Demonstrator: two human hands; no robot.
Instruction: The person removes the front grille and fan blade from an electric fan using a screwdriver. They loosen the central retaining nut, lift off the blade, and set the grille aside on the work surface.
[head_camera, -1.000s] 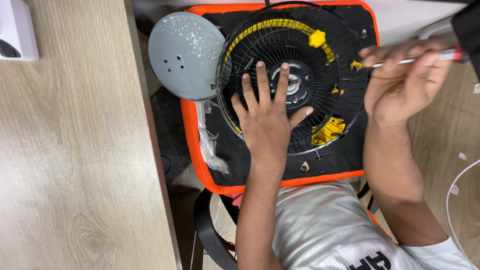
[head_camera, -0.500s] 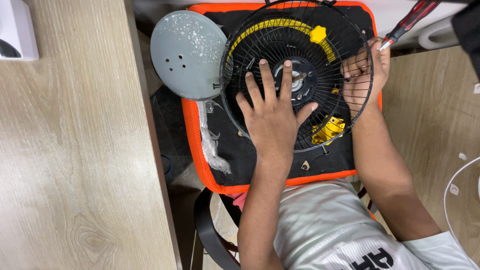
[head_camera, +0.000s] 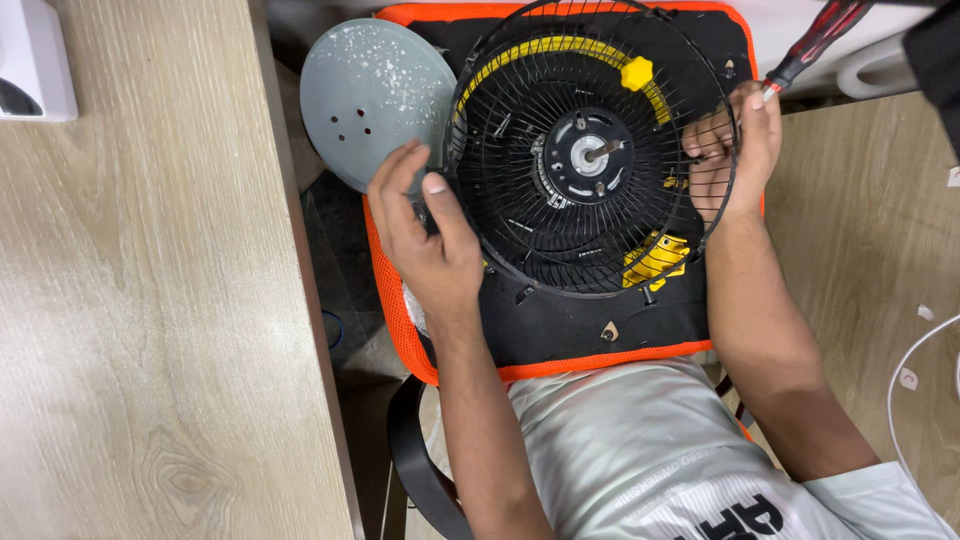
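A black wire fan guard (head_camera: 520, 120) with the motor hub and shaft (head_camera: 590, 155) at its centre lies on a black bag with orange edging (head_camera: 590, 345) on my lap. My left hand (head_camera: 425, 235) grips the guard's left rim. My right hand (head_camera: 735, 150) holds the right rim and also clamps a screwdriver with a red and black handle (head_camera: 820, 40), which points up and to the right. The fan's grey round base (head_camera: 370, 95) sticks out at the upper left.
A light wooden table (head_camera: 150, 300) fills the left side, with a white device (head_camera: 35, 60) at its far corner. Another wooden surface (head_camera: 870, 230) lies to the right, with a white cable (head_camera: 905, 380) on it. A black strap (head_camera: 415, 460) hangs below the bag.
My left hand slid from the middle of the guard to its left rim. My right hand moved in with the screwdriver and took the right rim. The view is closer.
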